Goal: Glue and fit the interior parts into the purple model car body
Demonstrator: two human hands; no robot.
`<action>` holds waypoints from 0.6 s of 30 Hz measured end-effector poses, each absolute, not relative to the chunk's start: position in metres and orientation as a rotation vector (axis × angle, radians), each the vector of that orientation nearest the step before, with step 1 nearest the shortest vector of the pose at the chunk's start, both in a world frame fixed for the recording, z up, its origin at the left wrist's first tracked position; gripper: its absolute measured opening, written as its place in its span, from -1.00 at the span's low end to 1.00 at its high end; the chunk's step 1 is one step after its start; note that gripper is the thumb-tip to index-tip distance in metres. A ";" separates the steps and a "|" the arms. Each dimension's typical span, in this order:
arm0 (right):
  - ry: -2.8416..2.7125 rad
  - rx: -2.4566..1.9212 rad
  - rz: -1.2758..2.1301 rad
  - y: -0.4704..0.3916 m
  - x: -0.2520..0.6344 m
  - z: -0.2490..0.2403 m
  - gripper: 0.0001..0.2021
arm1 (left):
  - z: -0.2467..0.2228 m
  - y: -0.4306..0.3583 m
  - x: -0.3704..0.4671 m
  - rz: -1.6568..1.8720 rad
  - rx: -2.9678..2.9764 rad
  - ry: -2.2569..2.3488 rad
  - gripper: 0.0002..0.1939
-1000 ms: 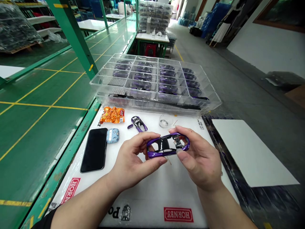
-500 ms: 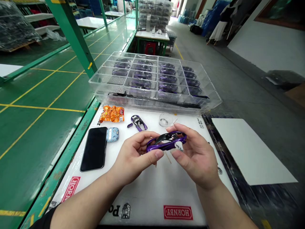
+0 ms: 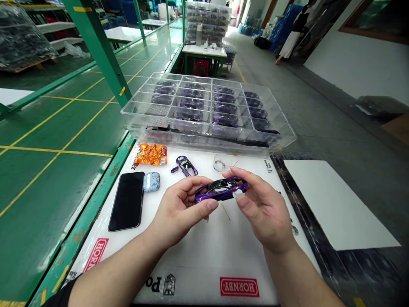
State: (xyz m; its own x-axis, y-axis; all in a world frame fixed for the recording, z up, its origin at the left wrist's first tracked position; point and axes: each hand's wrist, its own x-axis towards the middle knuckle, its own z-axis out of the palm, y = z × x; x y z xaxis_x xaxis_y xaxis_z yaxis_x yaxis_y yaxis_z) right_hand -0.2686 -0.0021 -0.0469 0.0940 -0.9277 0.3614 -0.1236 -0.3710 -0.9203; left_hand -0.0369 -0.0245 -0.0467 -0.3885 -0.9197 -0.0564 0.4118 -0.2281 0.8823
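Between my hands, above the white work surface, is a purple and black toy car body shell [image 3: 220,189], held sideways. My left hand [image 3: 182,204] grips its left end, thumb along the near side and fingers behind. My right hand [image 3: 263,204] pinches the right end between thumb and fingers. A thin wooden stick [image 3: 225,211] shows just below the shell; I cannot tell whether it lies on the table or is held. Beyond my hands lie another purple car body [image 3: 187,166] with a small loose purple part [image 3: 174,169] beside it, and a small clear round dish [image 3: 223,162].
A clear compartment tray [image 3: 204,138] of purple car bodies spans the table's far side. Left are an orange snack packet [image 3: 151,154], a blue patterned earphone case [image 3: 151,182] and a black phone [image 3: 126,201]. A white sheet [image 3: 338,204] lies at right. A person [image 3: 291,36] stands far off.
The shell has shifted slightly left and tilted a little in my hands. My right thumb has moved up against its near side. The far person's posture has changed slightly.
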 end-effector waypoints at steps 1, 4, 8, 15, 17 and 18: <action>1.063 -1.630 -1.351 -0.002 -0.269 -0.047 -0.52 | -0.047 -0.025 -0.037 -1.770 0.753 -1.025 -0.51; 1.076 -1.634 -1.350 -0.002 -0.269 -0.047 -0.53 | -0.047 -0.024 -0.038 -1.759 0.758 -1.023 -0.50; 1.094 -1.614 -1.366 -0.002 -0.267 -0.046 -0.58 | -0.048 -0.024 -0.038 -1.756 0.767 -1.039 -0.51; 1.141 -1.618 -1.350 -0.001 -0.267 -0.048 -0.59 | -0.050 -0.023 -0.035 -1.758 0.782 -1.036 -0.50; 1.149 -1.619 -1.344 -0.001 -0.268 -0.049 -0.59 | -0.050 -0.022 -0.036 -1.763 0.785 -1.032 -0.49; 1.153 -1.620 -1.342 -0.001 -0.268 -0.050 -0.59 | -0.050 -0.022 -0.036 -1.763 0.788 -1.029 -0.49</action>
